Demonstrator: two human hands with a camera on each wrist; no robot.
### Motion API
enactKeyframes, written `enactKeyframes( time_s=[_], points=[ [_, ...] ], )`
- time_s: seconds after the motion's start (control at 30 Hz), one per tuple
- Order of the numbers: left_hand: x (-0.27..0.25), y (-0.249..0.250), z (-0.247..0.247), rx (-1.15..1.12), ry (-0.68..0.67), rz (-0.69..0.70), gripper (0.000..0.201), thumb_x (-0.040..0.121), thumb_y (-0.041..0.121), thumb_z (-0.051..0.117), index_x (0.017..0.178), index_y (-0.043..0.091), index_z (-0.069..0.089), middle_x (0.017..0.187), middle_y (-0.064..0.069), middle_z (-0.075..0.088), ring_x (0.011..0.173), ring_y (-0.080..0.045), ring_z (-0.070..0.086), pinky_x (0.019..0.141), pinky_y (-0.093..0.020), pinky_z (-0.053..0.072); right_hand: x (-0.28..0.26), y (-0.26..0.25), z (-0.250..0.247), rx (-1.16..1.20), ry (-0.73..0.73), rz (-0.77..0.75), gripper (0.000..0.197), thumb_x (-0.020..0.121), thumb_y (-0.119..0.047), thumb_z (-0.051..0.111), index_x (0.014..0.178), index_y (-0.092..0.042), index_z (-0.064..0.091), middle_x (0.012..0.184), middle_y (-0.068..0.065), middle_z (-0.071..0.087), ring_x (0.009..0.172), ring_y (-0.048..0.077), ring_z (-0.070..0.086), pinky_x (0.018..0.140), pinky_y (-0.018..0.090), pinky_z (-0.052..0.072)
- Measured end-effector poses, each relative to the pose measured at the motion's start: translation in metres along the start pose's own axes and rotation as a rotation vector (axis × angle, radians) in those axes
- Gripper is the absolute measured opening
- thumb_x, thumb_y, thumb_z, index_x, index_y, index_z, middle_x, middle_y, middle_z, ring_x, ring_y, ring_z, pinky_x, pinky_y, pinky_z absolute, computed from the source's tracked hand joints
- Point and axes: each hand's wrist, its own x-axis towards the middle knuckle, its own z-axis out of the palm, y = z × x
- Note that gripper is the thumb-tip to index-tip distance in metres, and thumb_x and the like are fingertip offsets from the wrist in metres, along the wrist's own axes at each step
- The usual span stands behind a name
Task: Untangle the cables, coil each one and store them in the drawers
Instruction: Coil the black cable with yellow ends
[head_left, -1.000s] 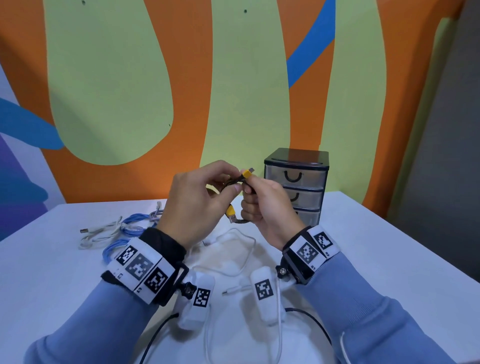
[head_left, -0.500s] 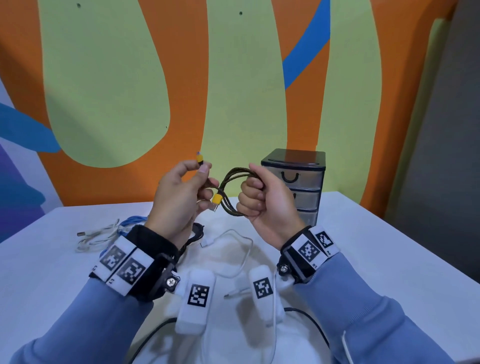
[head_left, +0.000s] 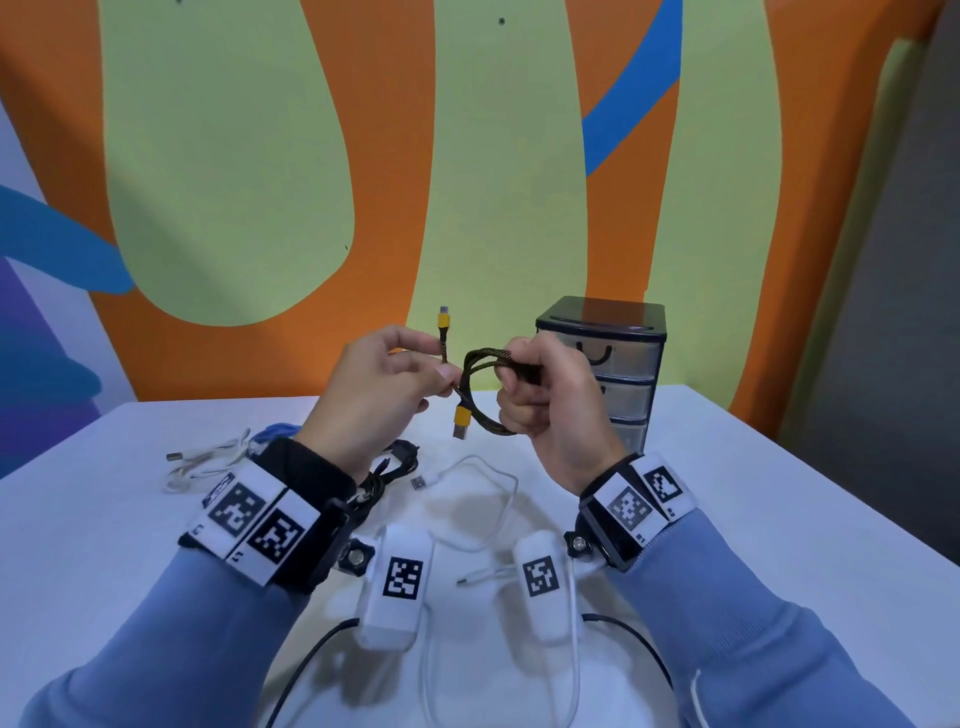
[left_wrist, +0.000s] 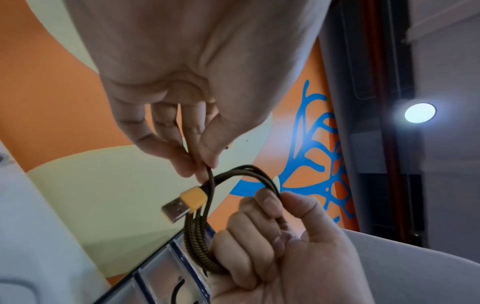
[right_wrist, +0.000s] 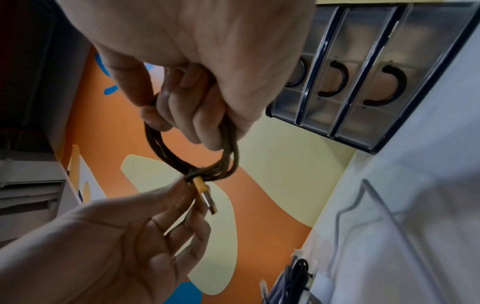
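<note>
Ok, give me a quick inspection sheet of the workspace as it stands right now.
Surface: white table, cables scattered on it.
Job's things: braided cable coiled in the air, yellow plugs free; drawer unit at the back, all three drawers shut.
Clutter: nothing seen.
Hands: right hand grips the coil; left hand pinches the braided cable's loose end.
Cables: white cable loose in the middle; black cable bunched under the left hand; blue cable and another white cable tangled at left.
Surroundings: orange, green and blue painted wall.
</note>
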Motion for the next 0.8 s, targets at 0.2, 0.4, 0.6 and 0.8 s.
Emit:
enactKeyframes(
  time_s=[0.2,0.4,0.6,0.8],
  points=[
    [-0.008,0.002,0.003,0.148,-0.068,0.073,0.019,0.100,0.003,0.067,0.100,0.016,0.081,0.090,-0.002,0.082,0.081,-0.011,0.073,0.070,-0.022,0.050,-0.001,0.001,-0.001,-0.063,0.006,-0.039,0.028,0.085,-0.018,0.050,0.061,-0.003,0.054,0.054,0.000,0.034,0.051,0.015,0.015,0.049,0.028,0.013],
    [-0.006,0.000,0.000,0.231,-0.174,0.088,0.023,0.098,0.005,0.070,0.094,0.023,0.085,0.089,-0.014,0.077,0.077,-0.015,0.056,0.072,-0.031,0.044,0.007,0.007,-0.008,-0.092,0.171,-0.171,0.010,0.095,-0.003,0.061,0.101,-0.010,0.064,0.060,0.001,0.031,0.054,0.016,0.024,0.049,0.026,0.024],
    [-0.006,0.001,0.003,0.058,-0.156,0.107,0.015,0.099,0.002,0.069,0.107,0.012,0.078,0.101,-0.015,0.080,0.086,-0.013,0.069,0.073,-0.020,0.052,0.014,0.010,-0.012,-0.050,0.180,-0.098,0.019,0.105,-0.008,0.058,0.088,-0.010,0.068,0.066,0.001,0.037,0.058,0.013,0.032,0.053,0.022,0.026],
    [-0.008,0.009,0.007,-0.121,-0.163,0.024,0.029,0.099,-0.002,0.056,0.117,0.013,0.074,0.094,-0.019,0.077,0.090,-0.020,0.069,0.078,-0.033,0.055,0.016,0.016,-0.013,-0.207,0.227,-0.153,0.018,0.105,-0.015,0.061,0.094,-0.014,0.075,0.064,-0.003,0.045,0.059,0.014,0.037,0.056,0.022,0.034]
  ],
)
